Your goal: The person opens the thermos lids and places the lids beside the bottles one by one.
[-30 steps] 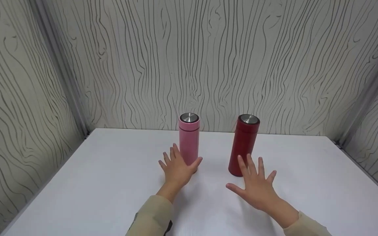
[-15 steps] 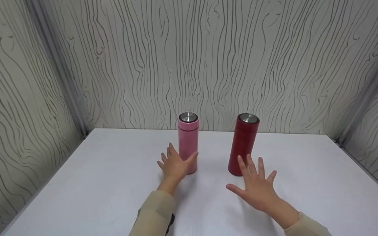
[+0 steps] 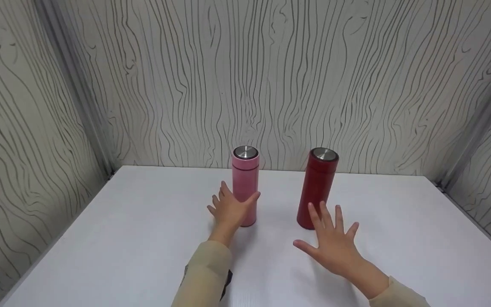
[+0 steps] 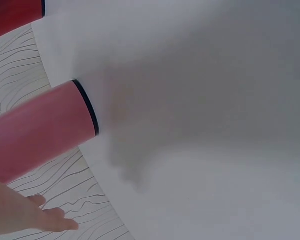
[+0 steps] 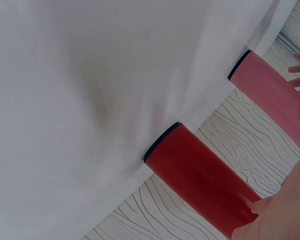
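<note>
While left hand (image 3: 229, 211) and right hand (image 3: 335, 247) splay empty near upright pink metal-topped cylindrical flask (image 3: 245, 181) and matching red flask (image 3: 317, 183) on white tabletop (image 3: 143, 213), I judge this reaching; gripping next needs curled fingers.

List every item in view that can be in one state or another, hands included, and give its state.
Pink bottle: upright on the table.
Pink bottle's lid: on.
Red bottle: upright on the table.
Red bottle's lid: on.
Left hand: open, beside the pink bottle; whether it touches is unclear.
Right hand: open, fingers spread, near the red bottle, not gripping it.
</note>
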A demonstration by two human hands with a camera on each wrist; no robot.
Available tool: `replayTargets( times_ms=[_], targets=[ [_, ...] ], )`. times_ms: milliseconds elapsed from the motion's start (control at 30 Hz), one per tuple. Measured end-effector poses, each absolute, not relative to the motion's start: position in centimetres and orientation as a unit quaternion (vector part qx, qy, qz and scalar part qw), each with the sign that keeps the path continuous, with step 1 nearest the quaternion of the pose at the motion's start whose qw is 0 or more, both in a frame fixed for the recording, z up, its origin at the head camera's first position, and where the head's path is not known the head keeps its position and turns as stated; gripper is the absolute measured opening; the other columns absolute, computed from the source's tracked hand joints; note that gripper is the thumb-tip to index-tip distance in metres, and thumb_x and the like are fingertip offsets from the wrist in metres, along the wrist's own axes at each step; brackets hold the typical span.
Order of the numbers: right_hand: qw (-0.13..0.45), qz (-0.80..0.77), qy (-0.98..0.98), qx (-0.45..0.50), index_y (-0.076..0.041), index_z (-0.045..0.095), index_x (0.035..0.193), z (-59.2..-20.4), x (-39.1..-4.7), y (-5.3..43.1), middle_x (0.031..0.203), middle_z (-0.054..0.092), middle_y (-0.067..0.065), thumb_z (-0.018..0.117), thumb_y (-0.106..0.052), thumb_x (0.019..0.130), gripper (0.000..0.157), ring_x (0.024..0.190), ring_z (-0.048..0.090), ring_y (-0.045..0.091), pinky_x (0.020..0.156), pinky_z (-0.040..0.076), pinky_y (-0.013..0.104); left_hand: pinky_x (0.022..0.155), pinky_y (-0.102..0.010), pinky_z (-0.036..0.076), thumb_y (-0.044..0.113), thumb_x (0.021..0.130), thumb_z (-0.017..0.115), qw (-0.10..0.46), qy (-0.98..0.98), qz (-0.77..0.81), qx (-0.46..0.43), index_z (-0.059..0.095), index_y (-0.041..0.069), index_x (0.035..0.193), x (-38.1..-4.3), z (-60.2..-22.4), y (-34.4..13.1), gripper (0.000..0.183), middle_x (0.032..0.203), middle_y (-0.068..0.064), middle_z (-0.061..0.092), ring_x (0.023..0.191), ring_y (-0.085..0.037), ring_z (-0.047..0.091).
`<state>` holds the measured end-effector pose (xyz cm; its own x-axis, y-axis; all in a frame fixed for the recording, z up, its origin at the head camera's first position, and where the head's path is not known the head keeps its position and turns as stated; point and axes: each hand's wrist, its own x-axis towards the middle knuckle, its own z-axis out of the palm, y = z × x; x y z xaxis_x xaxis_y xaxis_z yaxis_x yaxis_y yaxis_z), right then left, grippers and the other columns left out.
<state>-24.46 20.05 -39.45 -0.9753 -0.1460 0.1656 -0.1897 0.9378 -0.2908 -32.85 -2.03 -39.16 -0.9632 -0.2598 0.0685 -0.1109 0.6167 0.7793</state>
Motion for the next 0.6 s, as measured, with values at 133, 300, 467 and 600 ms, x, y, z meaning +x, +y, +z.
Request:
replayTargets(
  times_ms=[133,300,467,600],
  targets=[
    [0.069,0.157,-0.982,0.084,-0.014,0.015,0.15,-39.39,-24.42,20.08,0.155,0.009,0.023,0.057,-0.064,0.078,0.097,0.138,-0.003,0.053,0.094,-0.006,0.08,0.11,-0.064,0.01,0.062,0.074,0.064,0.088,-0.894,-0.426,0.104,0.017,0.003,0.148,-32.99,-39.11,-1.86,0.105,0.15,-0.02,0.029,0.139,-0.044,0.02],
    [0.073,0.155,-0.981,0.086,-0.014,0.015,0.15,-39.43,-24.4,20.26,0.155,0.009,0.022,0.054,-0.069,0.077,0.099,0.138,-0.002,0.053,0.094,-0.005,0.08,0.11,-0.064,0.01,0.062,0.073,0.065,0.094,-0.893,-0.428,0.101,0.018,0.004,0.147,-33.18,-39.22,-1.68,0.106,0.149,-0.019,0.03,0.139,-0.043,0.022],
    [0.071,0.152,-0.982,0.084,-0.016,0.015,0.15,-39.43,-24.33,20.32,0.156,0.009,0.021,0.053,-0.07,0.076,0.099,0.138,-0.004,0.053,0.095,-0.006,0.079,0.11,-0.064,0.012,0.06,0.072,0.067,0.104,-0.889,-0.436,0.098,0.02,0.006,0.147,-33.36,-39.44,-1.5,0.104,0.147,-0.018,0.034,0.138,-0.04,0.026],
    [0.07,0.148,-0.983,0.084,-0.016,0.014,0.15,-39.47,-24.34,20.31,0.156,0.009,0.021,0.052,-0.071,0.076,0.099,0.138,-0.004,0.052,0.095,-0.005,0.079,0.109,-0.065,0.013,0.056,0.073,0.069,0.118,-0.881,-0.448,0.096,0.025,0.007,0.145,-33.45,-39.49,-1.41,0.098,0.143,-0.017,0.04,0.134,-0.037,0.033]
  ],
)
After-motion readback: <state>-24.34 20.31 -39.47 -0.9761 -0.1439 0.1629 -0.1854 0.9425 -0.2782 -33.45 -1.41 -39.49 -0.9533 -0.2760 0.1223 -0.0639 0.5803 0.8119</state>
